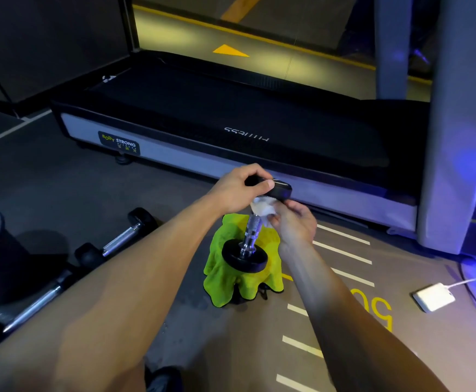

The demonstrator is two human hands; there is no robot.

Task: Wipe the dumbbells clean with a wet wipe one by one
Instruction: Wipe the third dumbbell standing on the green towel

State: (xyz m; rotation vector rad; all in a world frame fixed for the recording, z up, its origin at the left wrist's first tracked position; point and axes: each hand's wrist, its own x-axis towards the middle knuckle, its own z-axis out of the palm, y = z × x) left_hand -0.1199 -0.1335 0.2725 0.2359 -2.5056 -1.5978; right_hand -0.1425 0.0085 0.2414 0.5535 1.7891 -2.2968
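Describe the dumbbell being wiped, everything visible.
The dumbbell stands tilted on end, its lower black round plate resting on a lime-green cloth on the floor. Its chrome handle looks knurled. The left hand grips the upper black plate; the right hand presses a white wet wipe against the handle's top.

A black-plated dumbbell with a knurled chrome handle (252,232) stands upright on a crumpled lime-green cloth (231,281) near a dark treadmill deck (231,114). The left hand (238,189) grips its top plate, while the right hand (294,222) presses a white wet wipe (263,207) against the handle just under that plate. Two more chrome-handled black dumbbells (117,236) lie on the floor to the left.
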